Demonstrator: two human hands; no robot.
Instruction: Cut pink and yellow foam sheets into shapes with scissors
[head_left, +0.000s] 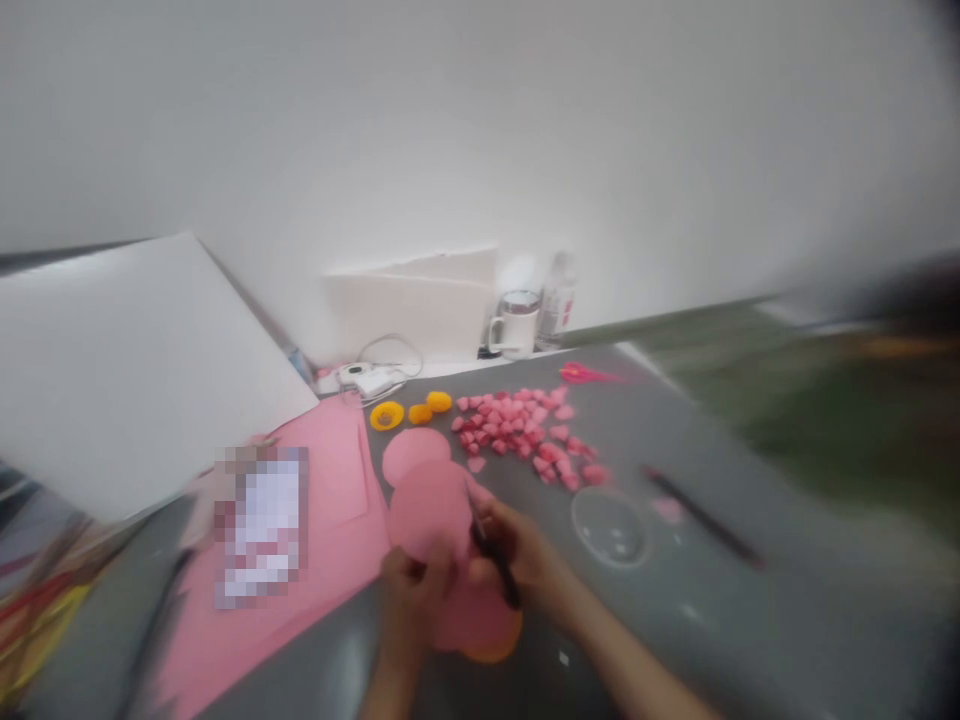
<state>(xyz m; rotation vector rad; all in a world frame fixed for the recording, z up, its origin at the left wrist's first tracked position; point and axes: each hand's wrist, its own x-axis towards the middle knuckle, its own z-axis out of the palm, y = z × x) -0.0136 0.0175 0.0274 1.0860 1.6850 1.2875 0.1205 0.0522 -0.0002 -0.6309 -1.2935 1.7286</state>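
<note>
My left hand (420, 585) is closed on the lower left edge of a pink paper circle (427, 505). On its right side, my right hand (514, 545) is wrapped round a pair of dark-handled scissors (491, 560); the blades point up along the circle's edge and are blurred. Another pink circle (416, 455) lies just beyond the held one. Under my hands is a further pink disc (480, 615) with an orange rim showing below it. Motion blur hides whether the blades touch the paper.
Small folded pink paper pieces (510, 420) form a pile beyond my hands. A clear round dish (609, 528), a dark pencil-like stick (705, 515) and pink scissors (589, 373) lie right. Large pink sheets (337, 540) spread left. A white mug (516, 325) stands at the back.
</note>
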